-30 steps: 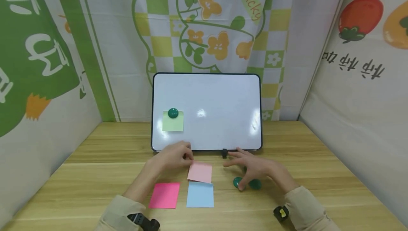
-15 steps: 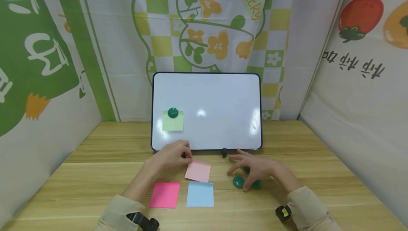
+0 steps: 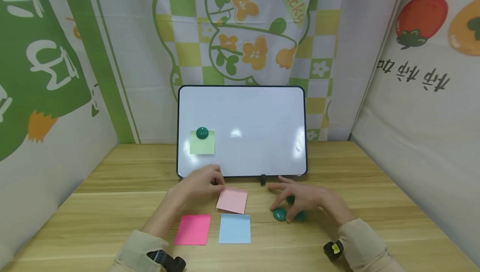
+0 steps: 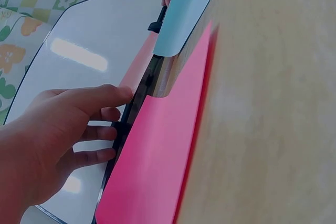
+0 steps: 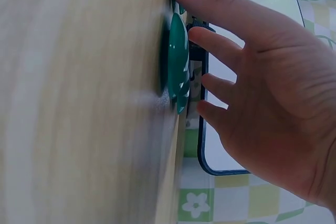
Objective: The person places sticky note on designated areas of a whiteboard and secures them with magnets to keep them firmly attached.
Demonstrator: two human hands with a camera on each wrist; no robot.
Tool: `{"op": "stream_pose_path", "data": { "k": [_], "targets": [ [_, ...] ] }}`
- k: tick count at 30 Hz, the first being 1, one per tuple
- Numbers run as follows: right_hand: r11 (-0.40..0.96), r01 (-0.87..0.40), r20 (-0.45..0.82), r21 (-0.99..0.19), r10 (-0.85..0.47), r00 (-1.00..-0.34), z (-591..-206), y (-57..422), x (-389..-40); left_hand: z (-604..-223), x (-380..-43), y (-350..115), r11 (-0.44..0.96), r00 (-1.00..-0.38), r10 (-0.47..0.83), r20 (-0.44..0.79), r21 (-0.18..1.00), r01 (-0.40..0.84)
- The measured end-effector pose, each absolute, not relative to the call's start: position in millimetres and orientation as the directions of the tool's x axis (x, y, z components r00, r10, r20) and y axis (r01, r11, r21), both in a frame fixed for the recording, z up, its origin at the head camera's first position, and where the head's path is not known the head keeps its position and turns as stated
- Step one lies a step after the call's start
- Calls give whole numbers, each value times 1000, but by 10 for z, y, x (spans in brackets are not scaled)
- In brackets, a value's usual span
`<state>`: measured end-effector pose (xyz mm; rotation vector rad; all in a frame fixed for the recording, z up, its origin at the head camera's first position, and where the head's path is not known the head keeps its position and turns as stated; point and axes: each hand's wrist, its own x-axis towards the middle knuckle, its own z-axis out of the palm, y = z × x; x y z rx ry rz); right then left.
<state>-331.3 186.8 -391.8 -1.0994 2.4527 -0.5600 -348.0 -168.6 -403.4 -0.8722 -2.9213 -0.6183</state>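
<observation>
My left hand (image 3: 199,182) pinches the top left corner of a light pink sticky note (image 3: 232,200) between thumb and fingertips, in front of the whiteboard (image 3: 243,113). The note lies slightly turned, its lower edge by a blue sticky note (image 3: 234,228). To the right, my right hand (image 3: 305,197) has thumb and index finger at opposite sides of a round green magnet (image 3: 279,214) on the table. Two more green magnets (image 3: 301,216) sit partly hidden under that hand. In the right wrist view, a magnet (image 5: 178,59) lies below the palm, apart from the other fingers.
A bright pink sticky note (image 3: 192,230) lies left of the blue one. On the whiteboard, a green magnet (image 3: 202,133) holds a light green note (image 3: 202,145). A small black clip-like foot (image 3: 263,179) juts from the board's lower edge. Printed curtains enclose the wooden table (image 3: 112,205).
The light pink note has shifted a little left and turned in my left hand. My right hand's index finger and thumb have come together around the green magnet.
</observation>
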Motion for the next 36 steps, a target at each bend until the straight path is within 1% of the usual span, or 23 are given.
{"op": "stream_pose_path", "data": {
  "k": [5, 14, 22, 27, 31, 36],
  "targets": [
    [592, -624, -155, -510, -777, -610, -3929, 1843, -3329, -4033, -3481, -1694, 754, -834, 531, 148, 367, 545],
    [526, -633, -48, -568, -789, -612, -3955, 1810, -3355, -4034, -3492, -1698, 749, -830, 538, 148, 367, 551],
    [526, -632, -42, -569, -787, -616, -3952, 1794, -3361, -4012, -3472, -1691, 741, -828, 539, 152, 382, 552],
    [528, -645, -26, -553, -784, -620, -3948, 1782, -3376, -4000, -3481, -1717, 745, -828, 518, 216, 362, 560],
    [522, -667, 16, -532, -781, -624, -3916, 1780, -3378, -3976, -3516, -1719, 751, -803, 510, 308, 296, 591],
    [507, -694, 71, -512, -780, -622, -3892, 1768, -3373, -3949, -3532, -1685, 754, -783, 495, 376, 263, 602]
  ]
}}
